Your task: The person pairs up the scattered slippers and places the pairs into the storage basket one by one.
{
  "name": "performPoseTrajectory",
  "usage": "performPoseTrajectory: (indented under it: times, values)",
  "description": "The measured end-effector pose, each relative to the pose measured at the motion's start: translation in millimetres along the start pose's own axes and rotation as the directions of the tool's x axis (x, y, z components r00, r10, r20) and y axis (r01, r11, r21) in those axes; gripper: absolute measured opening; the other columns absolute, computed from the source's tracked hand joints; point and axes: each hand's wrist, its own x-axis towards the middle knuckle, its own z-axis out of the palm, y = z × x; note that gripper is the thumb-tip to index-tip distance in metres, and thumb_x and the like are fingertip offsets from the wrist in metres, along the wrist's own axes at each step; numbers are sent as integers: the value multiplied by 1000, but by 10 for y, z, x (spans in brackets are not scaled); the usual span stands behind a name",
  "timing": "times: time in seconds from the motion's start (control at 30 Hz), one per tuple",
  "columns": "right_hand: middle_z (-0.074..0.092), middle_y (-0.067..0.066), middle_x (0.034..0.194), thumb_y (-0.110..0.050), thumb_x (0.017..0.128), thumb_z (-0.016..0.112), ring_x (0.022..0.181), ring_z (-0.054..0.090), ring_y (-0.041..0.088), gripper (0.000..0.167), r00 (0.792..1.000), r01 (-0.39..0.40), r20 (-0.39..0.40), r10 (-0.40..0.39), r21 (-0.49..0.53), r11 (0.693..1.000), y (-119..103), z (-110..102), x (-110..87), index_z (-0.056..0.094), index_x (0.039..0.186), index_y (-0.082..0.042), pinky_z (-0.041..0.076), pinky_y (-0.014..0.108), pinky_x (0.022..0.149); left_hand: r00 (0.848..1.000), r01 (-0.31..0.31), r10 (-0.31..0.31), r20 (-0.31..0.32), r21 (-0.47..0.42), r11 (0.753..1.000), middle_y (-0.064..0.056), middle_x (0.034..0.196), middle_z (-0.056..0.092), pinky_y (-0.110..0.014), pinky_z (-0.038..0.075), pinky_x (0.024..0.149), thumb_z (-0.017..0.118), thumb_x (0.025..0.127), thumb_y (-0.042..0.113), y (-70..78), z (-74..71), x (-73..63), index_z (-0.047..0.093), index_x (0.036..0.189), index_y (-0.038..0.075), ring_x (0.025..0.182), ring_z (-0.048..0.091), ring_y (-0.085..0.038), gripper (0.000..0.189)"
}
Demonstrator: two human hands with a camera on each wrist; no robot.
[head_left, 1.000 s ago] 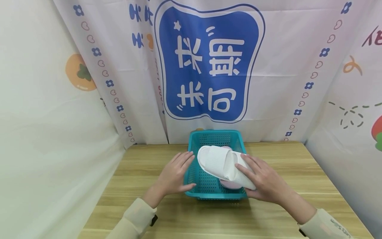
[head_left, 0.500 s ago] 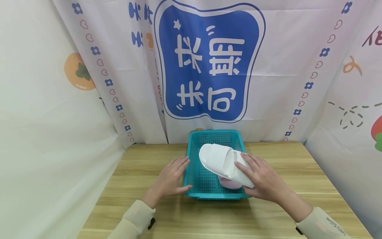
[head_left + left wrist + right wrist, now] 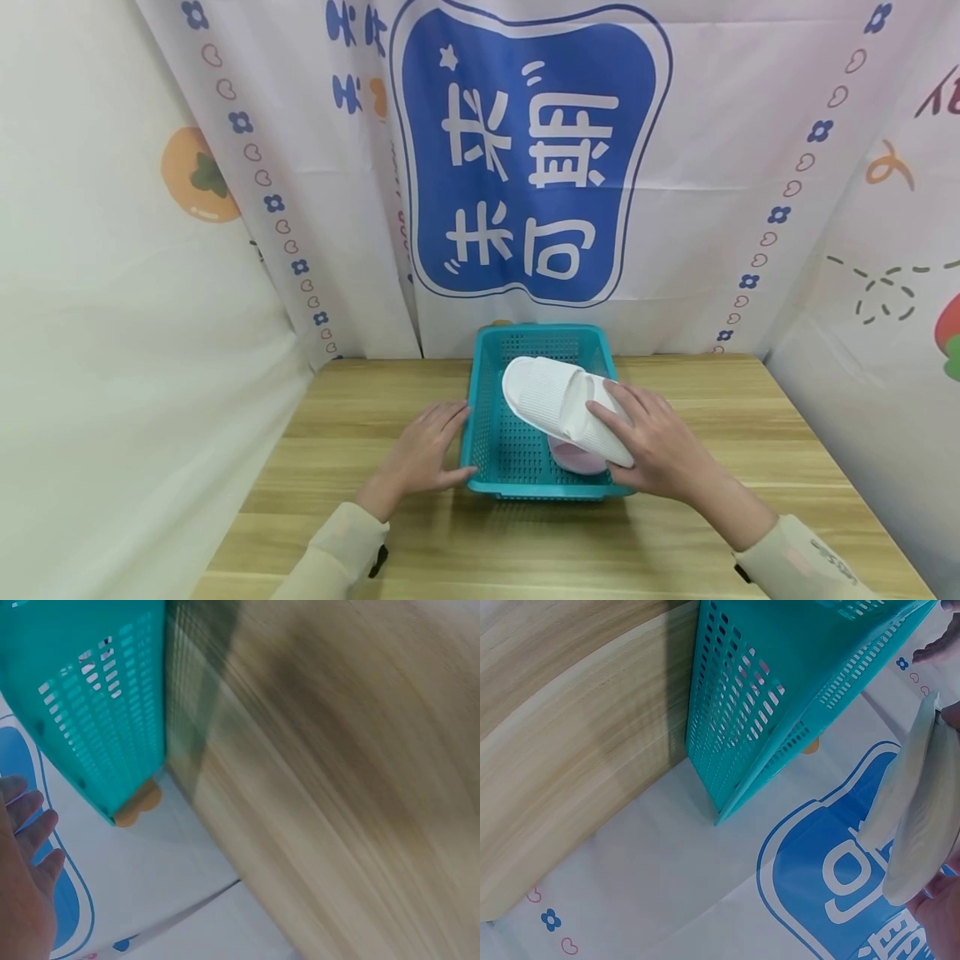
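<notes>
My right hand [image 3: 660,446] grips a pair of white slippers [image 3: 546,393] by the heel end, fingers on top and thumb below. They slant over a teal plastic basket [image 3: 536,493], toes toward its far left. In the right wrist view the white slippers [image 3: 922,817] show edge-on, one against the other. Inside the basket lies a rounded pink thing [image 3: 576,458], partly hidden under them. My left hand [image 3: 423,450] is at the basket's left rim, fingertips right beside it. The left wrist view shows the left hand [image 3: 30,862] with its fingers loosely extended.
The basket stands on a wooden table [image 3: 360,417], close to its back edge. Behind it hangs a white cloth [image 3: 682,208] with a large blue print. More pale cloth [image 3: 112,375] walls in the left side, and patterned cloth [image 3: 862,350] the right.
My left hand has drawn back leftward from over the basket's rim to beside it. The white slippers, in my right hand throughout, have shifted slightly up in the view.
</notes>
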Motion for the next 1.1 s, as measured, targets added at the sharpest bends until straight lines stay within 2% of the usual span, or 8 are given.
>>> performPoseTrajectory:
  times: [0.27,0.57,0.73,1.1]
  values:
    - [48,26,135,-33,61,77,111,52,45,82,1000,-10,8,10,-10,1000,12,21,10,53,136,-9,48,59,82,997,38,-38,66,-1,999,-18,140,50,-49,37,107,69,80,56,-20,29,-59,50,137,-4,129,47,-32,85]
    - [47,26,137,-35,61,79,113,51,45,85,999,-24,32,24,-12,1000,14,25,34,51,137,-10,48,59,83,987,71,-69,146,-11,997,-15,145,46,-45,32,111,61,85,58,-24,40,-92,47,141,-1,133,43,-30,83]
    - [48,26,135,-36,62,80,112,51,44,84,999,-21,26,21,-15,1000,18,34,56,51,137,-9,48,59,83,987,67,-64,150,-13,998,-16,145,46,-46,33,110,60,86,58,-27,58,-111,47,141,-1,133,42,-30,81]
    - [48,27,134,-40,61,84,111,52,45,87,999,-34,21,35,-33,999,35,67,130,52,136,-9,49,59,83,994,20,-18,109,-18,1000,-19,141,49,-50,38,105,58,87,58,-41,84,-121,49,138,-3,130,46,-33,79]
